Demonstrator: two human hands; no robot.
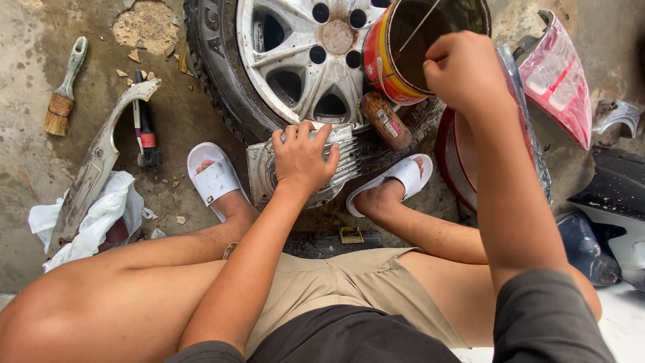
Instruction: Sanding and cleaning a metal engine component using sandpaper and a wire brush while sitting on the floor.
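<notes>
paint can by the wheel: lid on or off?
Off. The can is open-topped, dark inside; the right hand holds a thin rod in it.

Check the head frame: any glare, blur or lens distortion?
Head view: soft even daylight, faint shadows; mild glare on the wheel rim and the red lamp cover; wide-angle bending at the edges; left hand on the ribbed metal part and right hand over the paint can look sharp.

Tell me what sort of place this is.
Probably a vehicle repair or repaint workshop, on a bare concrete floor: a car wheel, loose body panels such as the tail light, and paintbrushes beside an open can.
</notes>
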